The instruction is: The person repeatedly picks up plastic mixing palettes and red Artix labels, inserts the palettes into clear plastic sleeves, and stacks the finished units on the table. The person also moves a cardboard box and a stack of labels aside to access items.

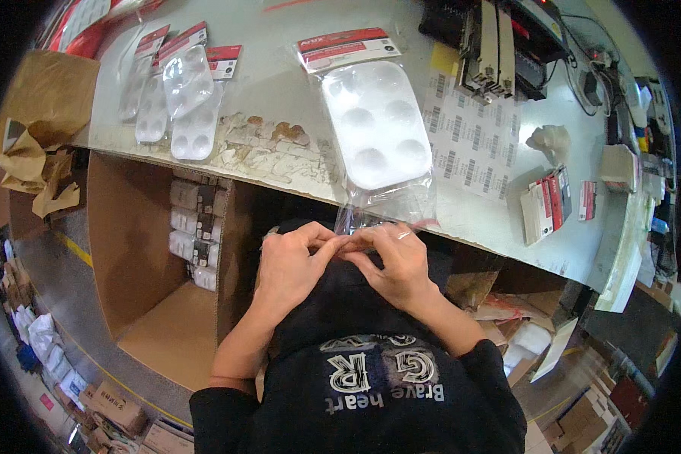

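A white plastic paint palette [378, 125] with round wells lies near the front edge of the table, inside a clear plastic bag [390, 203]. A red and white header card [348, 49] sits at the bag's far end. The bag's near end hangs over the table edge toward me. My left hand [299, 261] pinches that end with thumb and forefinger. Close against it, my right hand [393, 261] also pinches the bag, its fingertips nearly meeting the left ones. The exact spot between the fingertips is partly hidden.
Several bagged palettes [193, 94] lie at the table's left. Right of me are a barcode label sheet [469, 140], a stack of header cards [546, 204] and a dark machine [499, 49]. An open cardboard box [140, 257] stands below the table edge, left.
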### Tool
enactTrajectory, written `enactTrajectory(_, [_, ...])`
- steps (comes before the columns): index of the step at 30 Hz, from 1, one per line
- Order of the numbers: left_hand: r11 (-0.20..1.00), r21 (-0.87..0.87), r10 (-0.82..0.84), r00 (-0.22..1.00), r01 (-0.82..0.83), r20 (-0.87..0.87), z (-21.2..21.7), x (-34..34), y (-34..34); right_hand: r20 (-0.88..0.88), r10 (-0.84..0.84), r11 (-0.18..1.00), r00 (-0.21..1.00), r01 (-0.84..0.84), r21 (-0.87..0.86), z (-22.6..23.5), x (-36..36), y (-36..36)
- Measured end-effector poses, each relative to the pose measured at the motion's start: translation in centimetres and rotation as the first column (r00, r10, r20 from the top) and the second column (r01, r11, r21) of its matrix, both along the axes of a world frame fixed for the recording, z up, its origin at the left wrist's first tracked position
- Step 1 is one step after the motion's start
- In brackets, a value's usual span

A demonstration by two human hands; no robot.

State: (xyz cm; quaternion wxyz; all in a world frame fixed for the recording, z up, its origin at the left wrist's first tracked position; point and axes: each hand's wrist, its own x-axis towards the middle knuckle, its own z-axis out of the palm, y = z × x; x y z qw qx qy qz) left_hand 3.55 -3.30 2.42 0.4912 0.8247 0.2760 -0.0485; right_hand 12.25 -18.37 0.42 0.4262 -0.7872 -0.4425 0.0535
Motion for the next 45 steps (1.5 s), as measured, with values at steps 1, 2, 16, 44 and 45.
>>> enactTrajectory(1, [1.000,0.011,-0.011,1.000,0.011,-0.010,0.2,0.0,0.2,-0.004,0.022,1.000,1.000,-0.022,0.011,-0.2,0.0,0.3])
enactTrajectory(2, [1.000,0.017,-0.006,1.000,0.006,-0.007,0.4,-0.1,0.3,-0.022,0.060,0.998,0.998,-0.060,0.000,-0.2,-0.1,0.4])
enactTrajectory(16, [0.999,0.030,0.031,0.992,-0.028,-0.125,0.7,0.0,1.4,-0.143,-0.430,0.887,0.891,0.388,-0.251,-3.1,-2.5,-14.3])
enactTrajectory(44, [0.630,0.776,-0.691,0.473,0.024,0.547,1.1,-0.1,7.2,0.597,0.234,0.964,0.767,-0.261,-0.043,4.7,7.8,-5.7])
enactTrajectory(45, [0.610,0.792,-0.708,0.470,0.032,0.527,1.3,0.0,7.1,0.656,0.258,0.958,0.709,-0.276,-0.078,4.8,7.5,-5.5])
